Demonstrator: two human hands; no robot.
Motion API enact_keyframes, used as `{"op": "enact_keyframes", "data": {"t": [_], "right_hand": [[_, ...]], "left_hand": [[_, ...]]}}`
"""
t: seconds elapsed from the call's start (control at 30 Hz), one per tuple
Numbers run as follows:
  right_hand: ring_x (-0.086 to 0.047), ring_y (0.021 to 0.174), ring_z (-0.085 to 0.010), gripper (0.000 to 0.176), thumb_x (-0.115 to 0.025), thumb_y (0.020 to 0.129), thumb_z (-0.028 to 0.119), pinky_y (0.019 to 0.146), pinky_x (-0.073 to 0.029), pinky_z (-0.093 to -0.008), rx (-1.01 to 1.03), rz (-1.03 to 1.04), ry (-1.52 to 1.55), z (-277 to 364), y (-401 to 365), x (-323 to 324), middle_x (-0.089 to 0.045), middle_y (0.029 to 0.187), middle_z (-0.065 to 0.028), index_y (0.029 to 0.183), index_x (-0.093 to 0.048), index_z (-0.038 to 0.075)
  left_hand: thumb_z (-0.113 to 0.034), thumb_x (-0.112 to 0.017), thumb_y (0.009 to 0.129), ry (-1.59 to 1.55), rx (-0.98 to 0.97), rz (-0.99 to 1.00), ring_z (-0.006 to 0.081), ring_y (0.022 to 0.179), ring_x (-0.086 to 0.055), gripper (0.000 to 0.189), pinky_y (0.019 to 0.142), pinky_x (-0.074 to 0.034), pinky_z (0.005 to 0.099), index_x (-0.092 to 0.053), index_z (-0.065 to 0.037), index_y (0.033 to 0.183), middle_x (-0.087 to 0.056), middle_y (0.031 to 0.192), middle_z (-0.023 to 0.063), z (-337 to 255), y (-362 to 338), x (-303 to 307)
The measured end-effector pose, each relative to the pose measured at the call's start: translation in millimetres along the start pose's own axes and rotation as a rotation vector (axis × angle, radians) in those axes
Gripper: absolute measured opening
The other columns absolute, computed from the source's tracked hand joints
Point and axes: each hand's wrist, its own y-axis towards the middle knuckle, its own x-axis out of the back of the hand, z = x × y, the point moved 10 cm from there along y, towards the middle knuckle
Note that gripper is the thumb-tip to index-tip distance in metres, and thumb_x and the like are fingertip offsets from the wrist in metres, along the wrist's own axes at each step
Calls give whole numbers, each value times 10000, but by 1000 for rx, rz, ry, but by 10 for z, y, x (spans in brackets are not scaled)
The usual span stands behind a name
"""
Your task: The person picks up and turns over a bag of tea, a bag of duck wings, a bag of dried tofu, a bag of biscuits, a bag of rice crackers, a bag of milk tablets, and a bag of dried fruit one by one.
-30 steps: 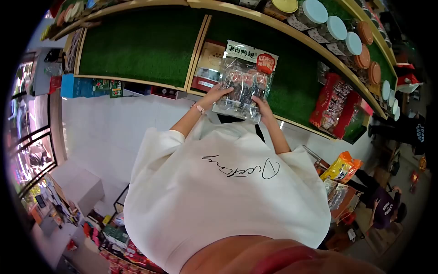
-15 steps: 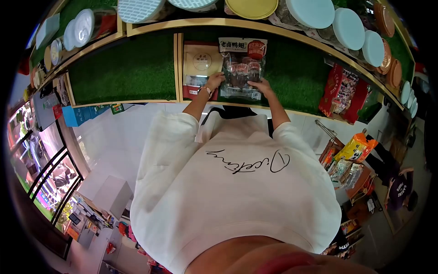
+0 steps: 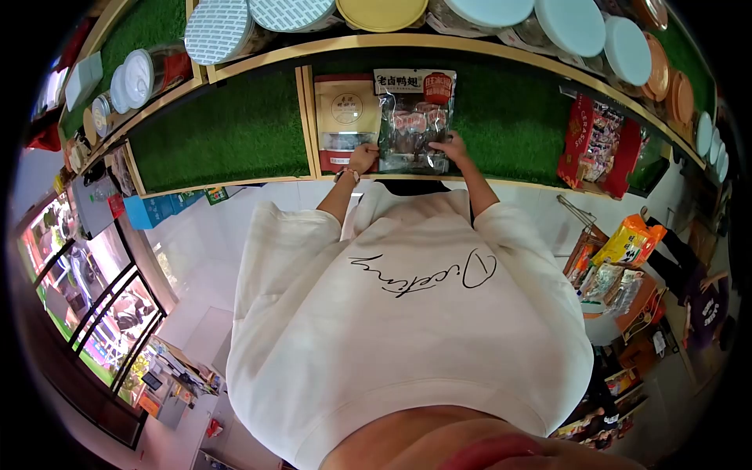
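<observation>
A clear-fronted snack bag (image 3: 415, 125) of dark brown pieces, with a black-lettered white top and a red badge, stands upright on the green-lined shelf (image 3: 509, 129). My right hand (image 3: 450, 147) is closed on its lower right edge, thumb on the front. At the lower left edge is my left hand (image 3: 363, 158), fingers curled against the bag, partly hidden. Behind that hand stands a tan and red pouch (image 3: 346, 110) with a round emblem, side by side with the snack bag.
Wooden strips (image 3: 306, 117) divide the shelf. Jars with pale blue lids (image 3: 570, 27) line the level above. A red box (image 3: 583, 145) of wrapped sweets sits at the right. Farther right are a yellow bag (image 3: 629, 241) on a stand and a person in dark clothes (image 3: 705, 305).
My left hand has slid lower along the snack bag's left edge. My right hand stays at the right edge. The whole view has shifted slightly.
</observation>
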Motion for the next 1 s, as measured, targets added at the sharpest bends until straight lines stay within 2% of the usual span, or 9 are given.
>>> {"op": "enact_keyframes", "data": {"t": [0.2,0.27,0.43,0.53,0.57,0.6,0.7,0.77,1.0], "right_hand": [[-620,794,-203,482,-688,655,88,717,-482,-316,-65,-232,-62,119,-335,353,-652,874,-105,1110,-531,109],[-621,793,-193,444,-678,667,107,713,-481,-317,-113,-169,-100,96,-495,389,-655,851,-101,1091,-547,95],[-623,769,-202,274,-653,686,146,706,-480,-318,-61,-156,-128,73,-1098,576,-658,819,-77,959,-636,124],[-622,769,-209,237,-642,678,110,703,-484,-317,-29,-291,-186,-296,-1555,674,-655,801,-76,911,-663,148],[-622,768,-207,239,-640,676,102,700,-485,-315,7,-347,-197,-339,-1770,667,-655,792,-77,910,-664,147],[-625,710,-185,214,-646,677,93,666,-487,-297,-24,-343,-141,-398,-2024,653,-655,755,-85,887,-667,126],[-607,627,-144,218,-663,674,88,590,-482,-271,-151,-441,152,-1071,-2635,509,-649,709,-78,892,-661,103],[-583,593,-119,230,-669,670,79,536,-462,-255,-204,-525,331,-1499,-3180,266,-639,687,-64,900,-658,94],[-539,561,-95,252,-668,675,53,470,-417,-228,-523,-753,745,-2443,-4408,-56,-606,660,-32,922,-637,96]], "left_hand": [[-56,-517,810,-250,6,20,157,761,-588,209,665,-482,249,-545,12,1006,-601,872,75,233,-38,66],[-87,-506,829,-328,-44,50,142,748,-588,184,644,-481,246,-560,-5,985,-608,849,71,253,-47,10],[-143,-513,841,-148,-71,61,127,723,-585,172,594,-471,249,-598,-23,931,-620,793,56,454,-209,-131],[-172,-502,850,-98,-52,159,118,713,-581,184,581,-451,237,-610,-46,930,-625,790,45,492,-472,-331],[-187,-506,834,1,-164,182,116,688,-579,196,584,-451,252,-612,-50,925,-632,791,42,426,-577,-347],[-201,-509,819,95,-282,210,115,664,-577,207,587,-452,266,-614,-54,921,-639,793,39,399,-626,-411],[-243,-498,831,-18,148,253,105,703,-571,232,622,-430,246,-594,-94,981,-638,859,16,670,-982,-547],[-281,-509,834,-323,375,276,124,830,-556,287,688,-423,257,-579,-125,1065,-610,925,8,936,-1058,-697],[-216,-509,853,-283,137,637,133,782,-559,237,669,-430,273,-540,-98,1056,-607,929,36,-89,-1680,-1674]]}}
